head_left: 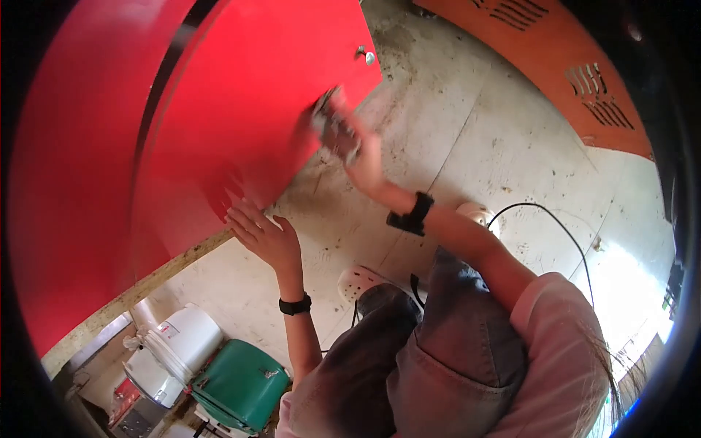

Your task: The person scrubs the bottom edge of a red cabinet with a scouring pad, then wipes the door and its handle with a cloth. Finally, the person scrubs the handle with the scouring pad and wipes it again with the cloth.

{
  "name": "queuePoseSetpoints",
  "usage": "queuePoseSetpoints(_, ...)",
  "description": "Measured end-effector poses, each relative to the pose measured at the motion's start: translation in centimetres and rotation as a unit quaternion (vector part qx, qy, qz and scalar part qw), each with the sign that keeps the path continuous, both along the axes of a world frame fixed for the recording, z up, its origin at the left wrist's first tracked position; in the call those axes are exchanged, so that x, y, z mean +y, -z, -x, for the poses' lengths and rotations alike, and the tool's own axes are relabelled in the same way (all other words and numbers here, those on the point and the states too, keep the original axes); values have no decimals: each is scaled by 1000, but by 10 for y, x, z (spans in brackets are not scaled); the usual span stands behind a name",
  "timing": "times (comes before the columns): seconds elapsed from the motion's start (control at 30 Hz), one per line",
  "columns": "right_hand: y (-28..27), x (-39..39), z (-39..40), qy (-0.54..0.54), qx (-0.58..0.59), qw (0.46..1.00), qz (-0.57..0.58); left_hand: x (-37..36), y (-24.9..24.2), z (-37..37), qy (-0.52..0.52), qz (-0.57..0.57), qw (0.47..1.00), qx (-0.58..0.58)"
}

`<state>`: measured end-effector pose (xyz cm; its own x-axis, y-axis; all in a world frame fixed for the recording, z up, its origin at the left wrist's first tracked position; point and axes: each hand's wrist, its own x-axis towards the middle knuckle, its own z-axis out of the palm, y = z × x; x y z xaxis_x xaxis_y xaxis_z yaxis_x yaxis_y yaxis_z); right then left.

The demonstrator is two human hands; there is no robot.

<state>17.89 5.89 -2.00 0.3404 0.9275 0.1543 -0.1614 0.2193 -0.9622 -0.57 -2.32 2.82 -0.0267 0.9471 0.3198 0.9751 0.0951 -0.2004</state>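
Observation:
A dark, crumpled rag [336, 130] is gripped in my right hand [367, 162], blurred by motion. It lies against the glossy red door panel [241, 95], near the panel's lower right edge. My left hand [269, 239] is open with fingers spread, close to the panel's bottom edge, and its fingertips appear to touch the red surface. A small metal knob [369, 58] sits near the panel's right corner, above the rag. A black band is on each of my wrists.
Below the panel at lower left stand a white bucket [191, 332] and a green container [241, 383]. An orange slotted panel [555, 73] is at upper right. The pale floor [445, 124] is stained, and a black cable [562, 219] curves beside my white shoes [361, 283].

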Motion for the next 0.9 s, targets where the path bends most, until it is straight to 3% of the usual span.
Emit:
queuePoseSetpoints(0.1, -10, -16, -2, -86, -38, 993, -69, -1, 0, 1, -2, 0, 1000, 1)
queuePoseSetpoints(0.2, -20, -21, -35, -65, 126, 980, 142, -4, -3, 1, -6, 13, 1000, 12)
queuePoseSetpoints(0.27, 6, -18, -66, 40, 208, 974, 75, -6, -9, 4, 4, 24, 1000, 19)
queuePoseSetpoints(0.4, -32, 1, -128, 130, 148, 980, 15, -9, -25, 10, 33, 68, 997, 25)
queuePoseSetpoints(0.43, -41, 6, -131, 130, 193, 972, 22, -11, -32, 11, 37, 87, 995, 26)
queuePoseSetpoints(0.53, -74, 20, -122, 39, -10, 999, 27, -13, -63, 10, 93, 146, 984, -25)
queuePoseSetpoints(0.63, -46, 36, -98, 27, -115, 993, -9, -5, -99, 8, 136, 233, 955, -122)
queuePoseSetpoints(0.77, -31, 51, -101, -19, -6, 999, 49, 22, -138, -17, 195, 326, 895, -233)
queuePoseSetpoints(0.83, -50, 53, -101, 32, -79, 996, 31, 39, -147, -40, 228, 353, 867, -270)
queuePoseSetpoints(0.9, -46, 58, -104, 36, -117, 991, 56, 59, -134, -67, 184, 382, 795, -433)
